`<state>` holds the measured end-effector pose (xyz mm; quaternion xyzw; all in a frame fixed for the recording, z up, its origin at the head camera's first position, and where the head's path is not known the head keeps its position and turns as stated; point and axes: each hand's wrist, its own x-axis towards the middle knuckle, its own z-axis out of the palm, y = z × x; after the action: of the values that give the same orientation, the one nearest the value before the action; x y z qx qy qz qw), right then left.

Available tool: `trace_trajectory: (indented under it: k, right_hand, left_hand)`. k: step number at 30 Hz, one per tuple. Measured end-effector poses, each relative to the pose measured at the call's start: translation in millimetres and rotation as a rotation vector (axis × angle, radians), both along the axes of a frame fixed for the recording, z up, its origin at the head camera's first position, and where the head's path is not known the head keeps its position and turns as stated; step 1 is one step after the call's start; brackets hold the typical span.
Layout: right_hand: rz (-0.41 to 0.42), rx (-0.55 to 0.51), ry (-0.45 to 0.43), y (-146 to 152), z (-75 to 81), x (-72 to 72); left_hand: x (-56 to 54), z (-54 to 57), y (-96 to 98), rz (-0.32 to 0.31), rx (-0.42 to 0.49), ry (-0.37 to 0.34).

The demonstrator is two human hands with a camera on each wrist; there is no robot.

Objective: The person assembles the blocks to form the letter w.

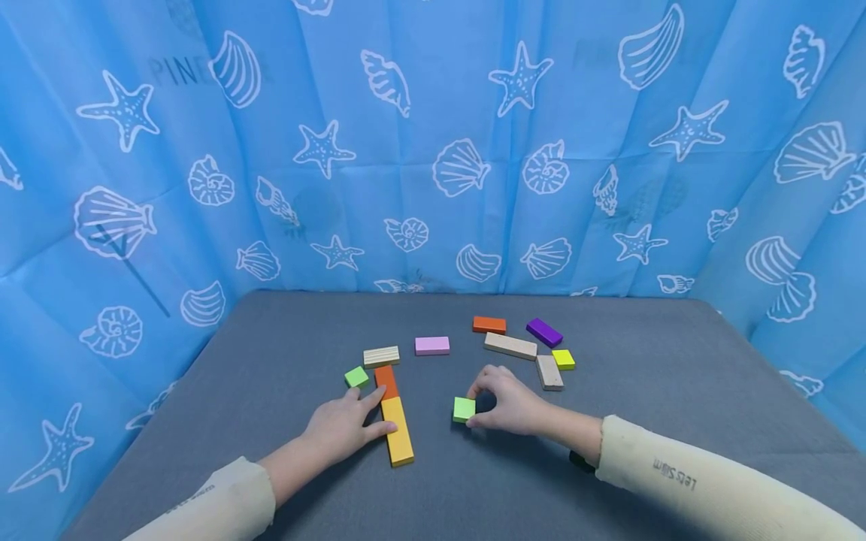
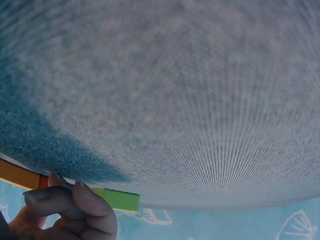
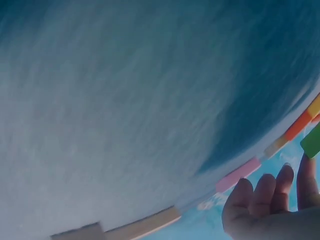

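In the head view a light green block (image 1: 464,409) is pinched between the thumb and index finger of my right hand (image 1: 510,402), low over the grey table. The right wrist view shows this green block (image 3: 312,141) at its right edge, by a fingertip. At left, my left hand (image 1: 338,428) rests on two blocks lined up end to end. Its index finger touches the orange block (image 1: 387,382), and its thumb lies on the longer yellow block (image 1: 398,432). Just beyond those fingertips lies a second green block (image 1: 356,377).
A striped wooden block (image 1: 382,357) and a pink block (image 1: 431,346) lie farther back. At back right are a red-orange block (image 1: 489,324), a purple block (image 1: 544,332), a yellow block (image 1: 563,359) and two plain wooden blocks (image 1: 510,346). A blue shell-print curtain (image 1: 433,225) surrounds the table.
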<state>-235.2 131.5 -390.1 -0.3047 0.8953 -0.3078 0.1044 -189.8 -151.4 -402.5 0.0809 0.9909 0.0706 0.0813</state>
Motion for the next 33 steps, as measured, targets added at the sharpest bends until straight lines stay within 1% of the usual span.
trace_trajectory:
  k: [6,11,19,33]
  right_hand:
    - [0.054,-0.001,-0.027,-7.3,0.7,13.8]
    - [0.080,0.002,-0.041,-11.5,0.0,20.6]
    - [0.089,0.006,-0.043,-15.4,-1.8,26.1]
    - [0.100,0.029,-0.096,-24.5,-2.3,38.5]
  left_hand:
    - [-0.2,-0.6,-0.6,0.003,-0.004,-0.001]
    - [-0.2,-0.9,-1.0,-0.005,-0.002,0.008]
    - [0.5,-1.1,-1.0,-0.009,0.007,0.012]
    - [0.6,0.3,-0.2,-0.008,-0.002,0.008]
